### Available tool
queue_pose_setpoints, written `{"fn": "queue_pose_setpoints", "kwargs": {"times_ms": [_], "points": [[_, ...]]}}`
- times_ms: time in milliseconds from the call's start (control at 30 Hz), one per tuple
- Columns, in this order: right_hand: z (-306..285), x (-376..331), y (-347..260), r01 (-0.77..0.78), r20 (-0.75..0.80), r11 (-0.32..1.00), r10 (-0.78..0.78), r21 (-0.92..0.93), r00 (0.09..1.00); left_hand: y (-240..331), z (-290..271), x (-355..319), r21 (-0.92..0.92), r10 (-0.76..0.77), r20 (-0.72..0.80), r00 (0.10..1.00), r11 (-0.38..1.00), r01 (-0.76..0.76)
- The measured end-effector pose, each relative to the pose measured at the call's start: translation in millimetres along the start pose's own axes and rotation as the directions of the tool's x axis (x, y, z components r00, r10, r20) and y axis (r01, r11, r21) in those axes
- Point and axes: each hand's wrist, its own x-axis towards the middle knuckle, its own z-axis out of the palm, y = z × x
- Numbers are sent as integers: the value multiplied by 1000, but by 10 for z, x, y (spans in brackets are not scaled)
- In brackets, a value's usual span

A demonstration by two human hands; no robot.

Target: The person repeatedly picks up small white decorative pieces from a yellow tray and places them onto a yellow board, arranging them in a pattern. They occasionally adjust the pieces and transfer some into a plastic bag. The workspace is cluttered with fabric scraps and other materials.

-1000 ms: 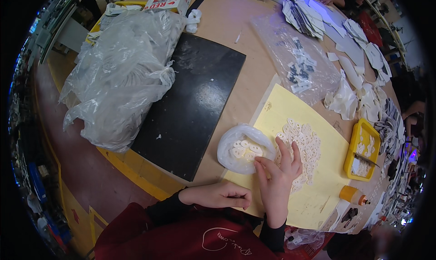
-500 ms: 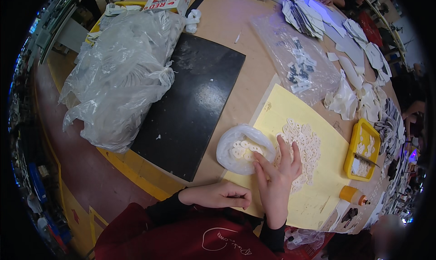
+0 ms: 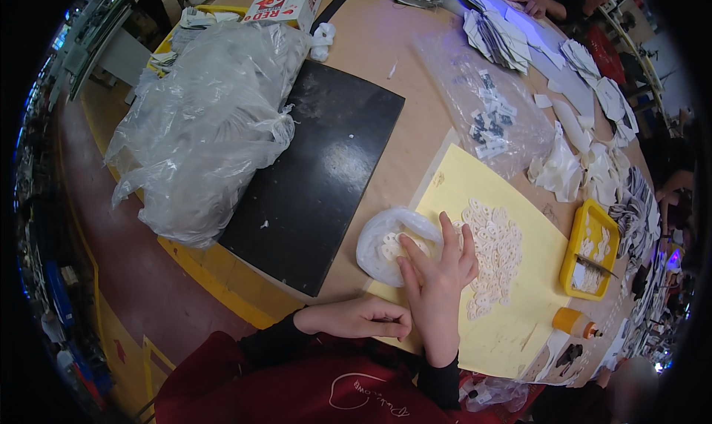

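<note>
A translucent white plastic bag (image 3: 368, 247) with its rim rolled open holds several small pale oval pieces (image 3: 391, 247) with holes. My right hand (image 3: 437, 287) reaches over the bag's right side, its fingers spread and its thumb and forefinger apart above the pieces. Nothing shows between those fingertips. To the right, a flat heap of the same kind of pale pieces (image 3: 493, 257) lies on a yellow sheet (image 3: 534, 320). My left hand (image 3: 367, 319) rests below the bag, fingers curled closed; what they hold, if anything, is hidden.
Left of the bag lies a black board (image 3: 319, 164), with a large clear plastic sack (image 3: 200, 127) at its left. A yellow tray (image 3: 569, 272) and an orange bottle (image 3: 575, 322) stand at right. Behind the sheet lies a clear bag (image 3: 463, 90) with small labels. Another person's hand (image 3: 535, 4) is at far right.
My right hand has moved left, farther over the bag, covering more of the pieces inside. My left hand stays about where it was. The view has shifted slightly.
</note>
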Motion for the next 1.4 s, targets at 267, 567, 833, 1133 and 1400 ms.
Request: {"fn": "queue_pose_setpoints", "kwargs": {"times_ms": [267, 567, 833, 1133, 1400], "points": [[-36, -28, -15, 44, -15, 995, -42, 88, 999, -46, -7, -14, -85, 37, -5, 999, 996, -37], [-204, -202, 144, -4, -207, 949, 72, 314, 976, -40, 7, -87, -612, 72, -80, 994, 784, -107], [-346, -678, 651, 25, -536, 796, 383, 605, 753, 464, 263, 81, -302, 268, -717, 643, 712, -634], [-453, -909, 818, -228, -177, 857, 341, 462, 923, 500, 122, 464, -21, 339, -795, 504, 814, -581], [-261, -828, 766, -84, -92, 928, 125, 362, 988, 342, 167, 455, 676, 690, -661, 294, 718, -164]]}}
